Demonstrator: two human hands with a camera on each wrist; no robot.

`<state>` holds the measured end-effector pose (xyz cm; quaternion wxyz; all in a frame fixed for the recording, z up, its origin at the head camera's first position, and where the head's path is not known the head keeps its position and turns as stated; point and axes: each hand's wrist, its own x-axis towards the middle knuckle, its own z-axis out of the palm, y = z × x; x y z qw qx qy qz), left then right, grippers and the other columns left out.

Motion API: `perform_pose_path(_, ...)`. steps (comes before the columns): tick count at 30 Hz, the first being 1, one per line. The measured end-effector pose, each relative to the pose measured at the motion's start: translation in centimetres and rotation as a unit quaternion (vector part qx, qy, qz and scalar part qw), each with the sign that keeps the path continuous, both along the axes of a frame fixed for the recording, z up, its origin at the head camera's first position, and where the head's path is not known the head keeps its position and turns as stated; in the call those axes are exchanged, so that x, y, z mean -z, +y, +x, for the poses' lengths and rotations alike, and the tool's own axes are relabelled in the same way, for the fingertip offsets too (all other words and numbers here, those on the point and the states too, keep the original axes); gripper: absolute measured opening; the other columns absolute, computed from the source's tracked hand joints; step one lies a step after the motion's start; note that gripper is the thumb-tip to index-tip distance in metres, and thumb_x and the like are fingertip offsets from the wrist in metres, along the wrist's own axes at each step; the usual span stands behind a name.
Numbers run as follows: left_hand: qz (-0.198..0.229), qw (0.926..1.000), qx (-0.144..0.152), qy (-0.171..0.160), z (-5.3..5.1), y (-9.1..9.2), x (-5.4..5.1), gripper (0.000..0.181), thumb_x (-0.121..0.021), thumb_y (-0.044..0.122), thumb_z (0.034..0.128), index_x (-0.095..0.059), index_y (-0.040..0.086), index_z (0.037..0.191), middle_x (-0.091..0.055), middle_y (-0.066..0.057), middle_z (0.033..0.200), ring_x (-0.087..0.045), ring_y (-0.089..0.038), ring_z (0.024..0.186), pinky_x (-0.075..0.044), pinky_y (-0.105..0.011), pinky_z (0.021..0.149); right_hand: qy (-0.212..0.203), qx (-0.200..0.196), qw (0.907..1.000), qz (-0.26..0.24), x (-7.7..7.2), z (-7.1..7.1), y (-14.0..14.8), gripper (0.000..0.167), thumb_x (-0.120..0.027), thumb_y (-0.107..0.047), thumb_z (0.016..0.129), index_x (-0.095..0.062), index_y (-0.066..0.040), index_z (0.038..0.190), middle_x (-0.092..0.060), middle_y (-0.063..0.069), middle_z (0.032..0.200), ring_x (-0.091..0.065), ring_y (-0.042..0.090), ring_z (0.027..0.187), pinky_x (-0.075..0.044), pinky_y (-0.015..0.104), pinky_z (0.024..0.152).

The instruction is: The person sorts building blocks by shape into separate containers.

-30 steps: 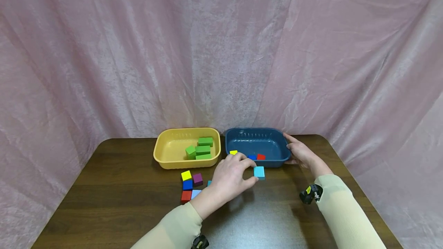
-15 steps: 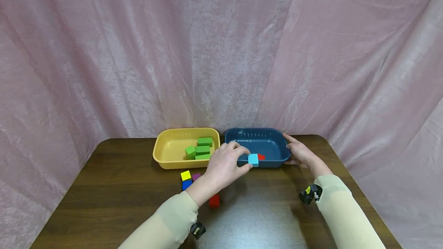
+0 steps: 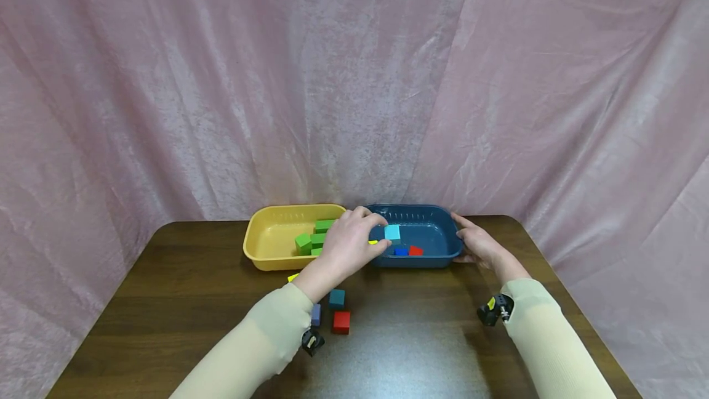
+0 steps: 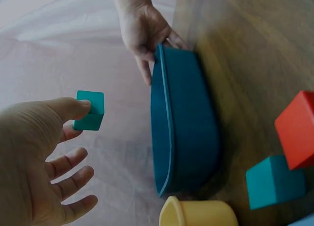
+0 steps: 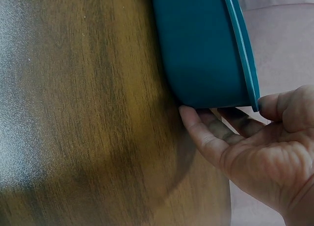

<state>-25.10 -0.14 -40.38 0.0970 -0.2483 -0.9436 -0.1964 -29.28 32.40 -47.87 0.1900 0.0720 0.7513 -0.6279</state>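
Note:
My left hand (image 3: 349, 242) pinches a light-blue cube (image 3: 392, 233) between thumb and finger, above the dark blue tray (image 3: 429, 262). In the left wrist view the other fingers are spread away from the cube (image 4: 92, 119). Inside the tray lie a blue cube (image 3: 401, 252), a red cube (image 3: 416, 250) and a partly hidden yellow cube (image 3: 373, 242). At the tray's right end, my right hand (image 3: 484, 248) rests its fingertips against the wall. The right wrist view shows that hand's thumb at the rim and the other fingers, fairly straight, low by the base.
A yellow tray (image 3: 257, 239) with several green blocks (image 3: 303, 244) stands left of the blue one. On the wooden table (image 3: 410, 337) lie a teal cube (image 3: 336, 298), a red cube (image 3: 341, 322) and others partly hidden by my left arm. A pink curtain (image 3: 354, 79) hangs behind.
My left hand has carried the light-blue cube from in front of the blue tray, back and leftward, over it. The right hand stays at the tray's end.

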Motion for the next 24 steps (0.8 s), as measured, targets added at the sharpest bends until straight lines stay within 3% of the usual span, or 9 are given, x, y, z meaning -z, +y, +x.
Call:
perform_pose_path(10, -0.014, 0.9998, -0.015, 0.0, -1.9, 0.0, -0.2, 0.039, -0.077, 0.046, 0.0906, -0.073, 0.026, 0.124, -0.063, -0.002, 0.12, -0.058, -0.025, 0.108, -0.051, -0.041, 0.085, 0.009, -0.011, 0.9999, -0.006, 0.2, -0.1, 0.1, 0.066, -0.019, -0.001, 0.105, 0.001, -0.02, 0.166, 0.004, 0.031, 0.165, -0.026, 0.058, 0.142, -0.041, 0.07, 0.099)
perform_pose_path(24, -0.043, 0.998, -0.039, -0.024, -3.8, 0.6, 0.7, 0.041, -0.074, 0.049, 0.0923, -0.071, 0.029, 0.127, -0.062, -0.002, 0.12, -0.055, -0.023, 0.104, -0.049, -0.039, 0.082, 0.014, -0.017, 0.9997, 0.008, 0.4, -0.1, 0.2, 0.067, -0.022, -0.004, 0.103, -0.001, -0.018, 0.166, 0.006, 0.029, 0.166, -0.024, 0.057, 0.143, -0.044, 0.067, 0.098)
